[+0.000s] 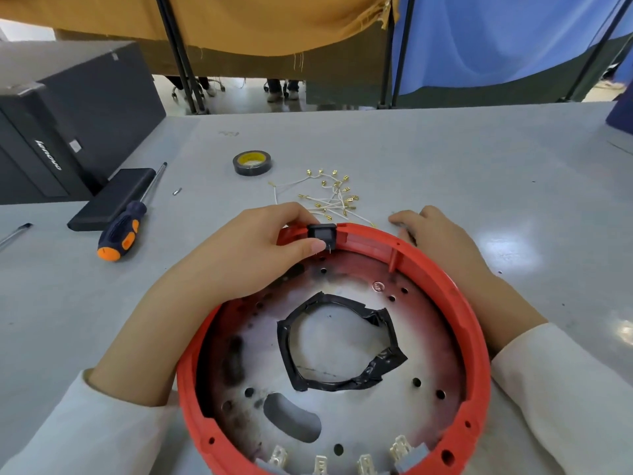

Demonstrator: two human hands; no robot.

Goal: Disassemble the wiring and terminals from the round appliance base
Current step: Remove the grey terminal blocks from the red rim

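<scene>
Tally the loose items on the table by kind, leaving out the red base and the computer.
Screwdriver, orange and navy handle: 1
Tape roll: 1
Flat black box: 1
Small screw bit: 1
Pile of white wires with gold terminals: 1
Total: 5

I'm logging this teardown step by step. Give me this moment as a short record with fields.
base: red round base, open side up on the grey table
left hand: left hand pinches the black switch set in the far rim
right hand: right hand rests against the rim's outside, fingers relaxed
removed: loose white wires with brass terminals piled beyond the base
still fitted: white terminal blocks along the near rim
tools: screwdriver and tape roll lying untouched
</scene>
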